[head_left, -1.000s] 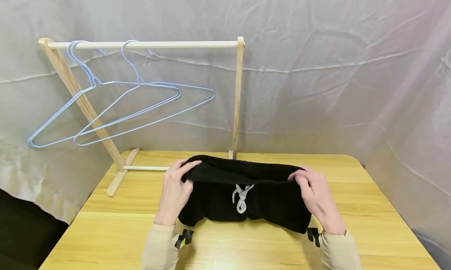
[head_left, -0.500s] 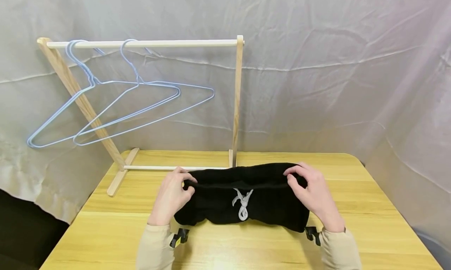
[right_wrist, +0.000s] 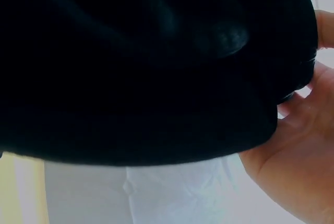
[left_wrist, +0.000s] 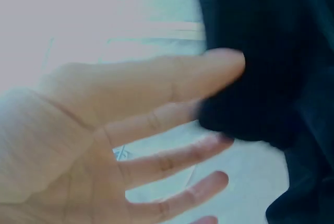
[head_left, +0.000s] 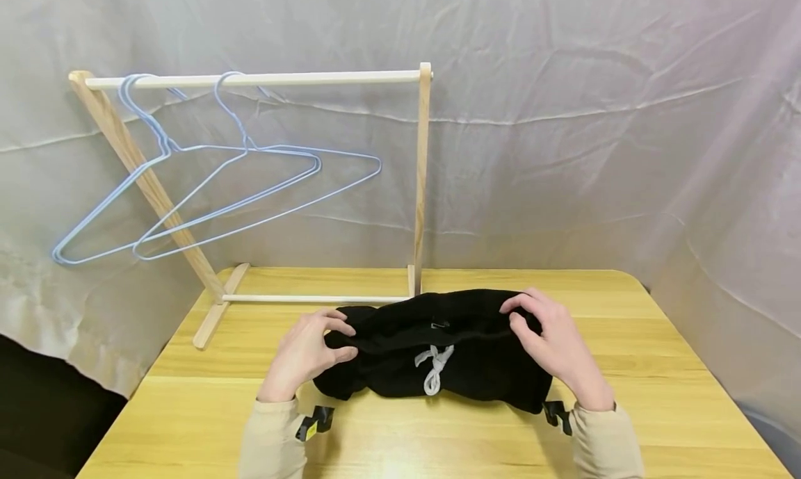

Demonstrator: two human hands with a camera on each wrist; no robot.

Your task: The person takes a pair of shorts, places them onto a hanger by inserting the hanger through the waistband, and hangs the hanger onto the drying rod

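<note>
Black drawstring shorts (head_left: 488, 368), waistband facing up, are bunched between my hands close over the table. A pale grey drawstring (head_left: 433, 369) is tied in a bow at the front, and a small label (head_left: 440, 324) shows inside the waist. My left hand (head_left: 308, 350) holds the left end of the waistband; in the left wrist view the thumb lies over the cloth and the index fingertip goes behind it. At the opposite end, my right hand (head_left: 553, 336) holds the waistband between curled fingers and thumb. Cloth hides part of this hand in the right wrist view.
A wooden clothes rack (head_left: 422, 187) stands at the back left of the wooden table (head_left: 651, 423). Several light blue wire hangers (head_left: 250, 147) hang from its rail (head_left: 325, 79). Grey cloth (head_left: 563, 152) drapes behind and at the sides.
The shorts' waist has come down a little and its left end has crumpled inward, exposing the inner label. My left hand has shifted down; the right hand has moved slightly.
</note>
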